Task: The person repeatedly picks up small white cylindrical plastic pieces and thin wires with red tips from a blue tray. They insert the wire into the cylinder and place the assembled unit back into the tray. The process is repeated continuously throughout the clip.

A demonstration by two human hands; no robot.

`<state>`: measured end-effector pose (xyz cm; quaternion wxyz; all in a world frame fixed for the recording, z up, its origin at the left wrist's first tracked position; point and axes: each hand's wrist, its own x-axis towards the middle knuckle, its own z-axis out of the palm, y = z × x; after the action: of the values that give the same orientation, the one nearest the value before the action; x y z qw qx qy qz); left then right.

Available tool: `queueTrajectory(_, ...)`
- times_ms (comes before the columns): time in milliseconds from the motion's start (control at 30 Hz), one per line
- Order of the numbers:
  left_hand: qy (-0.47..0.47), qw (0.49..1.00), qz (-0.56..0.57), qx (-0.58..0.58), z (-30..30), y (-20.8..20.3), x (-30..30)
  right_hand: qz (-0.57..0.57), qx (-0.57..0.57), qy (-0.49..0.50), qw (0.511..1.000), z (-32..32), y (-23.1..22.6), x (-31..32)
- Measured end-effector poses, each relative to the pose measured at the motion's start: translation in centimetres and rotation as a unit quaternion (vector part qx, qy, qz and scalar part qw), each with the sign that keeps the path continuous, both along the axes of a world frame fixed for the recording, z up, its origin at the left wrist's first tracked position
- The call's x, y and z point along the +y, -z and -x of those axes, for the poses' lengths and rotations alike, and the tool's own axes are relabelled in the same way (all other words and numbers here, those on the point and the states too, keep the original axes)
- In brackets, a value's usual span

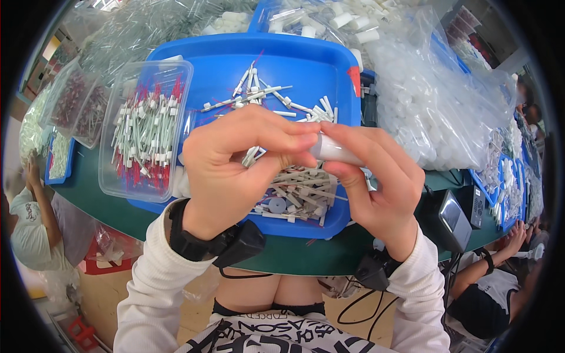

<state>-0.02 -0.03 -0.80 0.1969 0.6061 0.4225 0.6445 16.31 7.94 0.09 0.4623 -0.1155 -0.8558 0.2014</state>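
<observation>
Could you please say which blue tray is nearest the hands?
The blue tray under the white tube, with a red tag on its rim; other trays lie behind or to either side.

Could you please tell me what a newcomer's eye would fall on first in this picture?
Most likely the white cylinder near the middle, pinched between the left hand and the right hand, over a large bright blue tray. Left of the hands, a clear plastic box packed with thin pale rods with red ends stands out. At the right, a bulging clear bag of whitish pieces also catches the eye.
</observation>
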Motion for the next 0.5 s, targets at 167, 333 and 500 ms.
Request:
queueTrajectory(167,0.02,0.998,0.001,-0.061,-0.32,-0.49,0.22,-0.055,0.031,0.005,0.998,0.13,-0.26,0.37)
queueTrajectory(333,0.015,0.994,0.029,-0.108,-0.22,-0.52,0.13,-0.074,0.039,0.006,0.996,0.16,-0.19,0.35)
queueTrajectory(500,0.059,0.992,0.023,-0.107,-0.07,-0.4,0.03,-0.07,0.047,0.006,0.996,0.07,0.28,-0.06)
